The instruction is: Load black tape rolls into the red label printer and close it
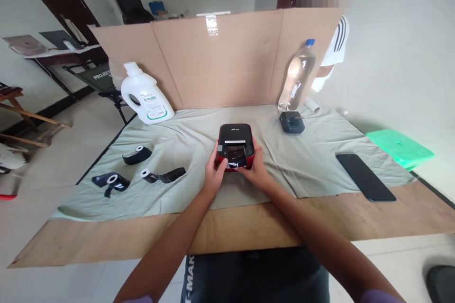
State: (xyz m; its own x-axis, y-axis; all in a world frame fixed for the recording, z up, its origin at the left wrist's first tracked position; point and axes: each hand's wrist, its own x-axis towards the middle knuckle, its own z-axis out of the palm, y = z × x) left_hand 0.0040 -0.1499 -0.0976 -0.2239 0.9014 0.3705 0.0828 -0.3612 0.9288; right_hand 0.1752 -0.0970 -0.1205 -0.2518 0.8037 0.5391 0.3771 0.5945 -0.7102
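Note:
A small black-and-red receipt printer [236,133] rests on the cloth-covered table in front of me. A glossy black strip of paper [236,157] hangs out over its front. My left hand [213,170] grips the left side, its thumb at the strip's lower left end. Around the right side closes my right hand [258,166], with the thumb at the lower front edge near the strip. The undersides of my fingers are hidden. Off to the left lie three paper rolls with black outer faces: one roll [138,154] at the back, another [117,182] nearer me, and a third [161,175] partly unrolled.
A cardboard panel [220,66] stands along the back, with a white jug [147,99] and a clear bottle [297,75] before it. A small black device [292,122] sits below the bottle. At right lies a phone [365,177]; a person stands behind the panel.

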